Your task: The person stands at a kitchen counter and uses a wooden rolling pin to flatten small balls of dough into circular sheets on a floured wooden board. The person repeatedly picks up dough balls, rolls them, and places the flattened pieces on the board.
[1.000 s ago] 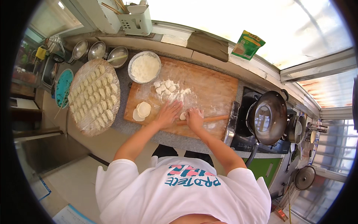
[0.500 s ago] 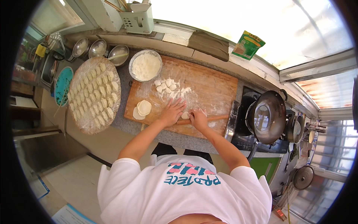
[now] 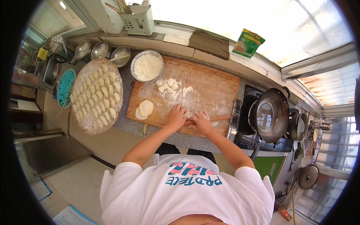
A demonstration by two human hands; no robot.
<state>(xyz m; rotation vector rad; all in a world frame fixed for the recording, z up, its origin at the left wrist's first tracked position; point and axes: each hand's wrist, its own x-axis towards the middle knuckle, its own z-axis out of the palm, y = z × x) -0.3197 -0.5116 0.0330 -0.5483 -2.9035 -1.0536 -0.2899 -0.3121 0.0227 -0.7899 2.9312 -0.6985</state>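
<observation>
My left hand is at the near side of the floured wooden board, its fingers curled in at the edge of a small round of dough. Over the wooden rolling pin lies my right hand, gripping it right beside the dough. The pin's left end is partly covered by my hands. Farther up the board is a cluster of small dough pieces in loose flour. Rolled-out dough wrappers overlap in a small stack to the left.
A metal bowl of flour stands at the board's far left corner. Further left, a round tray carries rows of dumplings, with a turquoise basin beyond. To the right, a wok sits on the stove. A green pouch stands on the sill.
My left hand has gone from spread flat on the board to curled at the dough. My right hand has shifted slightly and now lies across the rolling pin.
</observation>
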